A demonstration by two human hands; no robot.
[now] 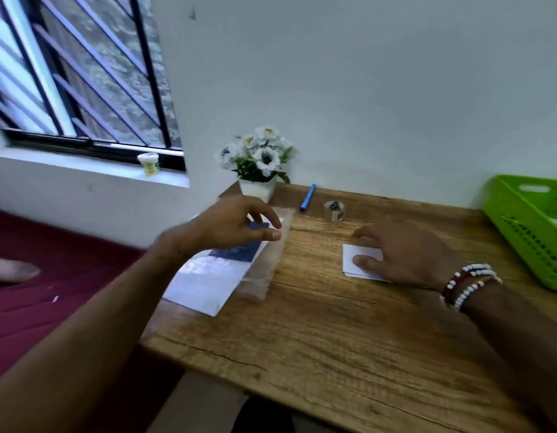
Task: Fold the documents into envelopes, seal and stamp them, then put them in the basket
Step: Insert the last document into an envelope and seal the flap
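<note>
Blur softens the left hand (236, 225) and the white paper sheets with a dark blue patch (205, 282) at the left edge of the wooden surface (333, 339); any print is unreadable. The green perforated plastic basket (527, 232) at the right edge is cut off by the frame. The small white folded paper piece (361, 254), right of centre, is partly covered by the right hand (405, 251), whose straight fingers press it flat. The left hand hovers above the sheets, fingers loosely curled, holding nothing.
</note>
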